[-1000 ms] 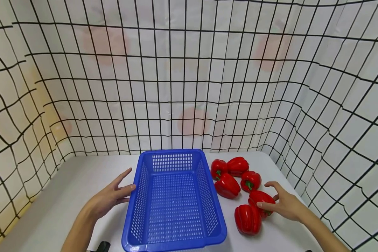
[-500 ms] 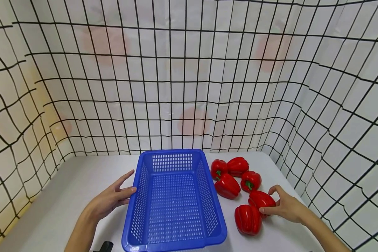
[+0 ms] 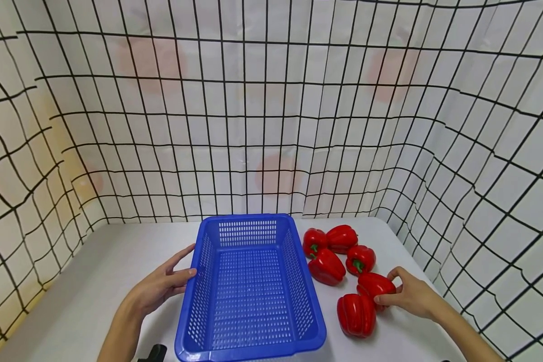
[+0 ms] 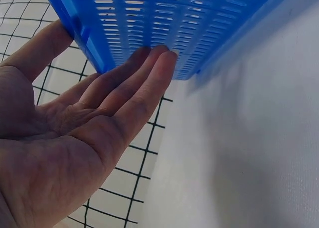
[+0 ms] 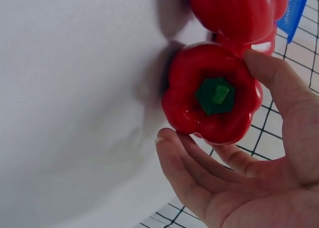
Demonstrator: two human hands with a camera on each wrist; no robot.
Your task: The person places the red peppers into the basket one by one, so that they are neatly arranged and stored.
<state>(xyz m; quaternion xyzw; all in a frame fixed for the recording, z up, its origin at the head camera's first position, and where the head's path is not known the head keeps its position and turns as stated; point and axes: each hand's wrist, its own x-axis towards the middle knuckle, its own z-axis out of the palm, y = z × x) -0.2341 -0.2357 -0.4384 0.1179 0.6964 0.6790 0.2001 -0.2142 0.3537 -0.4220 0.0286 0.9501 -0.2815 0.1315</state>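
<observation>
A blue plastic basket [image 3: 249, 296] stands in the middle of the table, with nothing inside. At its left side my left hand [image 3: 156, 289] touches the rim and wall, fingers straight; in the left wrist view the fingertips [image 4: 167, 63] lie against the slotted wall. On the right, my right hand [image 3: 409, 296] holds a red bell pepper [image 3: 374, 285] between thumb and fingers. The right wrist view shows this bell pepper's green stem [image 5: 218, 94] facing the camera. Another red bell pepper [image 3: 356, 315] lies against it, nearer the front.
Several more red bell peppers [image 3: 327, 267] lie grouped along the basket's right side on the white table [image 3: 131, 246]. A black grid net [image 3: 253, 115] over white sheeting encloses the back and both sides. A small black object [image 3: 156, 353] shows by the left wrist.
My right hand has closed in around the bell pepper, its thumb shifting slightly right and down. My left hand has edged right against the basket. Basket and peppers have stayed put.
</observation>
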